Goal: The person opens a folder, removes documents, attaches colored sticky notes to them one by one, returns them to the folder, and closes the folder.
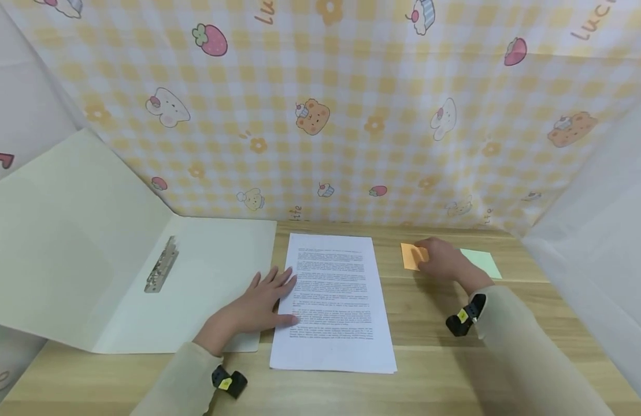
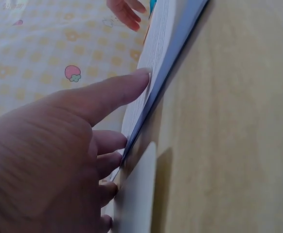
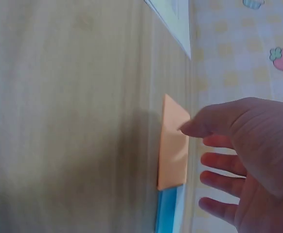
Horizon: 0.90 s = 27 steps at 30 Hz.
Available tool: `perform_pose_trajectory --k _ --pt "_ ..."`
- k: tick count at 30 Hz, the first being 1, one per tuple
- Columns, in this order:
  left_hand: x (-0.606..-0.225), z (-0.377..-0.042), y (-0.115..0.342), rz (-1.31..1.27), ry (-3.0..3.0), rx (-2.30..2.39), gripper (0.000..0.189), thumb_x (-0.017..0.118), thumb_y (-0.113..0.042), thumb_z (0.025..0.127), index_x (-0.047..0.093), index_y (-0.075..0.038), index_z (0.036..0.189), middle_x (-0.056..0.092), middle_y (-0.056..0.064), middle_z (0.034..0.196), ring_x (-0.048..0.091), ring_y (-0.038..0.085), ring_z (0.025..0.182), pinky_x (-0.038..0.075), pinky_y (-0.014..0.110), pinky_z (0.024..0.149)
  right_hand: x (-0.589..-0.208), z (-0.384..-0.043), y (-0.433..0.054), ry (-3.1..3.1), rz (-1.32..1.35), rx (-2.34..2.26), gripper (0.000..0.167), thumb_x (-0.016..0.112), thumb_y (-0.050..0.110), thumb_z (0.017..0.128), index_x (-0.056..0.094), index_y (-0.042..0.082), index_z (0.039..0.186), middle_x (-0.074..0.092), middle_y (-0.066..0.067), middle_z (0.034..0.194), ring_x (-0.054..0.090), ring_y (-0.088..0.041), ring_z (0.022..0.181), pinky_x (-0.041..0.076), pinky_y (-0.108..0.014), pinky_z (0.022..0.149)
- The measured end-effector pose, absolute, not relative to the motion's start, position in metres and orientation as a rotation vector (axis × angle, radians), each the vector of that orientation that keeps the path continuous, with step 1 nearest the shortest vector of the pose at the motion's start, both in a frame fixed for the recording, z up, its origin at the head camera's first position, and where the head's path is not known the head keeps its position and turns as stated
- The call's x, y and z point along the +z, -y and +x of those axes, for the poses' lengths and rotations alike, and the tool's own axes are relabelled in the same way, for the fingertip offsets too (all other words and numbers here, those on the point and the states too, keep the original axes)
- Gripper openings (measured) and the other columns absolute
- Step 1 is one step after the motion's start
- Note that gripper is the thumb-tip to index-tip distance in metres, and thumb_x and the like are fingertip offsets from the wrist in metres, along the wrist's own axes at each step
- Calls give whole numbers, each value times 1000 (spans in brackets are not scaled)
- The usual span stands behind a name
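As left fingers (image 2: 110,141) splay against paper (image 1: 333,300), right fingers (image 3: 225,162) parted, thumb (image 3: 212,120) touching orange pad (image 3: 173,158)

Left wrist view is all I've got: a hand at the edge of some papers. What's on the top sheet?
Observer: The head view shows that the paper stack has lines of printed text on top, too small to read.
Visitor: Fingers peek in up top. What's that other hand touching?
Observer: The right hand touches a small orange pad.
Visitor: And that pale board near the bottom?
Observer: It looks like the edge of an open folder, with a metal clip near its fold.
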<state>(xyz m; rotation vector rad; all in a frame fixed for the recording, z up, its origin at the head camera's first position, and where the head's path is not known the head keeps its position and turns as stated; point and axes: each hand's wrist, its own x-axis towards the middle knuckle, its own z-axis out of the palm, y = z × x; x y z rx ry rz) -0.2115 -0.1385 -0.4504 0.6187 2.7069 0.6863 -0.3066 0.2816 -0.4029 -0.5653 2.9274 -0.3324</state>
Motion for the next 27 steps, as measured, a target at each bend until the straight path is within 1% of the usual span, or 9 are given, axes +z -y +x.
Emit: perform_pose_trajectory --k 4,9,11,13,18,20,22,24,27 --pt "-449 -212 138 611 -2703 683 91 72 -54 88 34 -9 158 19 9 171 4 41 159 2 64 126 -401 -317 -287 -2872 -623 -296 54 69 8 85 56 -16 131 62 -35 129 57 -53 121 47 -61 102" --pt "-447 -211 139 610 -2699 700 93 73 -54 87 34 -9 158 19 9 170 5 41 159 2 64 126 -398 -324 -289 -2792 -577 -293 62 74 12 86 51 -15 137 56 -36 137 52 -54 128 43 -62 108" --pt "-448 -211 140 613 -2698 700 93 74 -54 86 34 -9 158 19 9 170 5 41 159 3 64 126 -396 -325 -289 -2766 -563 -302 64 74 14 87 50 -15 138 54 -36 139 52 -53 129 43 -61 107" --pt "-448 -211 140 619 -2698 696 94 74 -55 86 34 -9 158 19 9 170 5 42 158 3 65 126 -393 -326 -288 -2744 -562 -309 65 75 15 87 49 -14 139 54 -36 139 54 -50 126 46 -58 103" --pt "-450 -211 141 623 -2709 665 95 74 -57 85 34 -11 158 19 7 171 6 40 159 4 63 127 -390 -325 -285 -2704 -557 -345 68 78 19 88 50 -13 140 52 -36 139 53 -47 123 46 -56 100" --pt "-450 -211 141 624 -2716 656 95 74 -57 85 35 -12 158 20 6 170 7 39 159 6 63 127 -391 -325 -284 -2701 -564 -369 67 80 21 86 52 -12 138 54 -35 138 53 -48 124 45 -58 103" --pt "-449 -210 141 628 -2718 652 95 74 -58 84 35 -12 158 20 7 170 8 39 159 6 63 127 -393 -325 -283 -2705 -554 -406 66 82 23 84 56 -11 134 57 -33 134 55 -45 120 46 -57 102" --pt "-448 -210 141 631 -2718 655 95 74 -57 84 35 -11 158 21 7 170 8 40 159 6 63 126 -395 -324 -282 -2718 -559 -433 65 85 25 80 59 -10 129 60 -31 128 57 -42 114 47 -55 99" --pt "-446 -210 140 629 -2718 651 94 74 -57 85 35 -12 158 21 7 170 9 39 159 6 63 127 -399 -323 -281 -2734 -521 -476 66 89 28 76 60 -7 125 61 -27 123 55 -35 108 48 -50 95"
